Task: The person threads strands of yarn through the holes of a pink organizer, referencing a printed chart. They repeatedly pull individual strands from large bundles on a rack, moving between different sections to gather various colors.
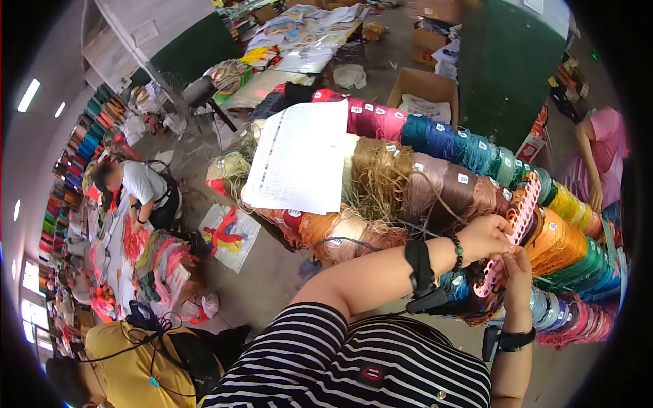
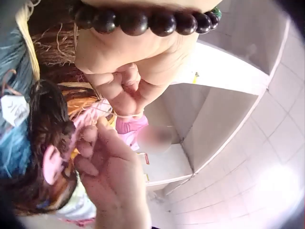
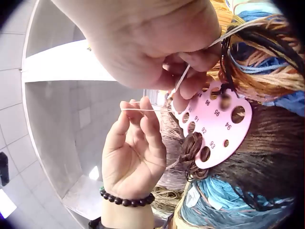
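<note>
A pale thread (image 3: pixel 138 110) runs at the fingertips of my left hand (image 3: pixel 136 152), which pinches it and wears a dark bead bracelet. My right hand (image 3: pixel 164 45) is close beside it, fingers curled round the same pale strand, its tail trailing back past the knuckles. Under the fingers lies a pink thread card (image 3: pixel 224 126) with numbered holes, several of them looped with brown and dark threads. In the head view the left hand (image 1: pixel 483 236) and right hand (image 1: pixel 518 270) meet at this long pink card (image 1: pixel 524 207), over the thread skeins.
Rows of labelled thread skeins (image 1: pixel 435 180) in many colours hang on a rack before me. A printed sheet (image 1: pixel 299 156) lies over the left ones. People sit at left and a person in pink (image 1: pixel 602 149) is at right. A cardboard box (image 1: pixel 425 92) stands behind.
</note>
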